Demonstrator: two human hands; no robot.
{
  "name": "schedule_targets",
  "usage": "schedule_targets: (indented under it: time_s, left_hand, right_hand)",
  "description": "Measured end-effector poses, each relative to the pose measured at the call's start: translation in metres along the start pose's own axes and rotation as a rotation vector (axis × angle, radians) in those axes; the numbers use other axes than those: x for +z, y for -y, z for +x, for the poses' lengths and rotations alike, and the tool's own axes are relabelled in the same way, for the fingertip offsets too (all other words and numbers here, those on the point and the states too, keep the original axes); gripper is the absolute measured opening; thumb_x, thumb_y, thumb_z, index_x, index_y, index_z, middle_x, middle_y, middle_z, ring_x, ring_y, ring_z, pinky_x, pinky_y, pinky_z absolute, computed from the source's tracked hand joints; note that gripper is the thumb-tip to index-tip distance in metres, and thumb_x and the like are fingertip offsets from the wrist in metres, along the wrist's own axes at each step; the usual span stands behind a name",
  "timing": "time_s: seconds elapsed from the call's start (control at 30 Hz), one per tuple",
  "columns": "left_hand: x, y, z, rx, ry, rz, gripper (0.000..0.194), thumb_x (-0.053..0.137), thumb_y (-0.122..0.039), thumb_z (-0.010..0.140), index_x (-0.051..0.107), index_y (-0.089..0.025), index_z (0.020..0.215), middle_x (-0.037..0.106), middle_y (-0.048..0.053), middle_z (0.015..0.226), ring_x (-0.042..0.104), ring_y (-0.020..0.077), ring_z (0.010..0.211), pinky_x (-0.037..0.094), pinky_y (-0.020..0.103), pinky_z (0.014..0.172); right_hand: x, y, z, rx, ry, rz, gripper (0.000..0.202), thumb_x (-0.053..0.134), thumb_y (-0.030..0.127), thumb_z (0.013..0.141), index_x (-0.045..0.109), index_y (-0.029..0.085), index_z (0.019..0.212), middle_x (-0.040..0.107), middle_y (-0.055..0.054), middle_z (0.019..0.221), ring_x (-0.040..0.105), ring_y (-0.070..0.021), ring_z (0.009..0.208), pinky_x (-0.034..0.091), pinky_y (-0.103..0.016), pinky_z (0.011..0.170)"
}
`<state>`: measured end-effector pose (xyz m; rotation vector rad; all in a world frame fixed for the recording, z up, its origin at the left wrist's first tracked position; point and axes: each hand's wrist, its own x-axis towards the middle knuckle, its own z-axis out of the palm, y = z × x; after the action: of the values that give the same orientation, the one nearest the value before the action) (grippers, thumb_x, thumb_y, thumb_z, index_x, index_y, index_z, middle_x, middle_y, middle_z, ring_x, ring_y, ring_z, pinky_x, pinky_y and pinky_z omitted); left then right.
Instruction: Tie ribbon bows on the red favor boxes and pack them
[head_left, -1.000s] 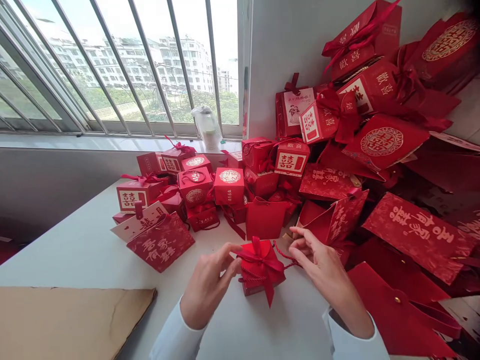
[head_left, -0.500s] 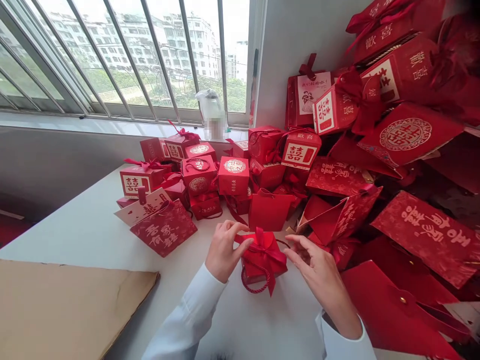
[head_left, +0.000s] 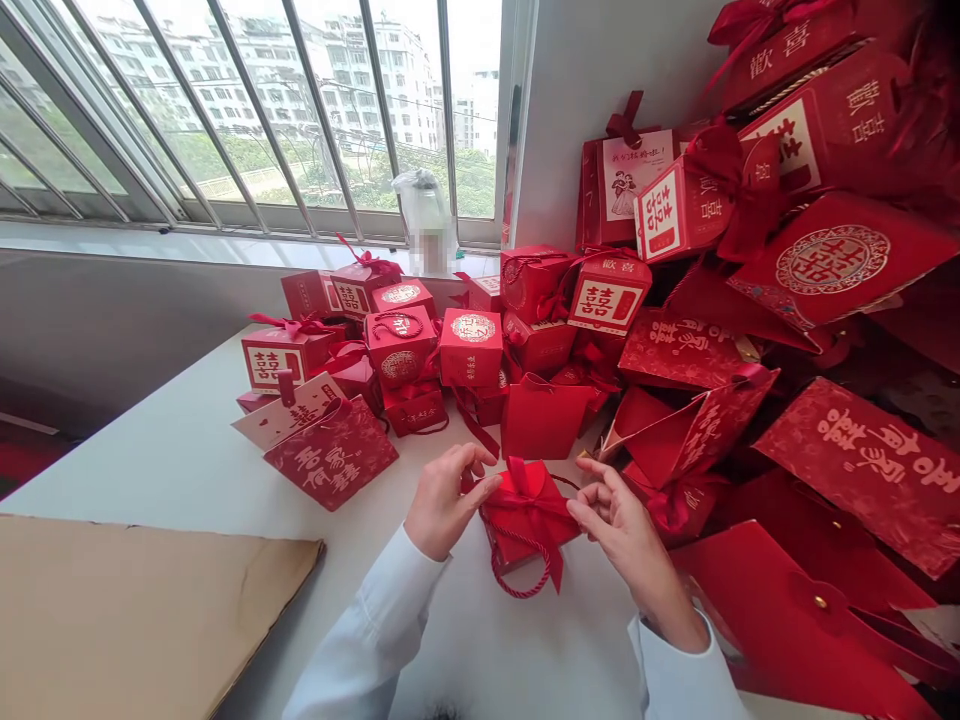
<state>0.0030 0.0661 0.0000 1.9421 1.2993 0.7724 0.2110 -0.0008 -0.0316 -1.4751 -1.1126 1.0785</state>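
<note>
A small red box (head_left: 516,540) sits on the white table between my hands, with a red ribbon bow (head_left: 531,503) on top and a twisted red cord handle (head_left: 523,590) hanging over its near side. My left hand (head_left: 448,500) is at the box's left edge, thumb and forefinger curved toward the left loop of the bow; the fingers look apart. On the other side, my right hand (head_left: 619,515) has its thumb near the right end of the bow and its fingers spread. Whether either fingertip touches the ribbon is hard to tell.
Several red gift boxes (head_left: 471,345) stand behind the box. Red bags (head_left: 862,470) are piled high on the right. A patterned red bag (head_left: 332,455) lies to the left. Cardboard (head_left: 142,620) covers the near left. A barred window is behind, with a plastic-wrapped cup (head_left: 426,220) on its sill.
The bow's right side lies lower and flatter, and the cord handle has shifted slightly right. My right hand's fingers have spread a little; my left hand has barely moved.
</note>
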Motion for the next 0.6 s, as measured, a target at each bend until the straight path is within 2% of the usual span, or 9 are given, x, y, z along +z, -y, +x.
schedule_targets:
  time_s: [0.1,0.2,0.27,0.37,0.5,0.6]
  left_hand:
    - [0.011,-0.006,0.003,-0.014,-0.068,0.113,0.028,0.05,-0.044,0.083,0.062,-0.019,0.085,0.059,0.004,0.081,0.054,0.0191,0.077,0.045,0.028,0.065]
    - [0.023,-0.01,0.007,-0.003,-0.095,0.217,0.025,0.05,-0.041,0.085,0.061,-0.019,0.078,0.061,0.005,0.081,0.054,0.0219,0.081,0.044,0.034,0.073]
    - [0.028,-0.011,0.008,0.01,-0.088,0.204,0.021,0.053,-0.036,0.083,0.06,-0.019,0.074,0.062,0.005,0.08,0.055,0.0225,0.081,0.044,0.036,0.075]
    - [0.033,-0.007,0.007,-0.006,-0.1,0.042,0.015,0.055,-0.03,0.081,0.062,-0.019,0.073,0.064,0.004,0.081,0.057,0.022,0.082,0.044,0.035,0.076]
    - [0.037,0.005,0.004,-0.072,-0.078,-0.269,0.02,0.052,-0.032,0.083,0.065,-0.017,0.08,0.064,0.006,0.085,0.061,0.02,0.082,0.046,0.03,0.071]
    - [0.038,0.009,0.0,-0.061,-0.07,-0.335,0.02,0.05,-0.03,0.086,0.064,-0.017,0.091,0.065,0.007,0.092,0.061,0.0198,0.086,0.048,0.03,0.072]
  right_hand:
    - [0.001,-0.002,0.001,0.01,0.031,0.036,0.055,0.064,0.04,0.075,0.043,0.019,0.122,0.049,0.006,0.067,0.045,-0.0114,0.058,0.033,-0.022,0.051]
    - [0.002,-0.001,-0.001,-0.005,0.05,0.014,0.052,0.065,0.039,0.077,0.045,0.019,0.12,0.049,0.006,0.066,0.045,-0.0112,0.06,0.034,-0.022,0.054]
    - [0.002,0.0,-0.002,-0.007,0.061,0.004,0.05,0.064,0.037,0.077,0.046,0.019,0.12,0.048,0.006,0.066,0.044,-0.011,0.06,0.034,-0.022,0.055]
    - [0.003,-0.001,-0.002,0.016,0.056,0.008,0.049,0.063,0.036,0.077,0.046,0.02,0.12,0.047,0.007,0.065,0.042,-0.0107,0.058,0.033,-0.022,0.052]
    - [0.004,-0.005,0.0,0.04,0.048,0.017,0.051,0.064,0.037,0.075,0.045,0.02,0.12,0.046,0.007,0.064,0.044,-0.0121,0.058,0.037,-0.022,0.049]
    - [0.004,-0.007,0.002,0.056,0.049,0.009,0.053,0.063,0.036,0.074,0.045,0.021,0.121,0.046,0.007,0.063,0.044,-0.0127,0.059,0.038,-0.022,0.047]
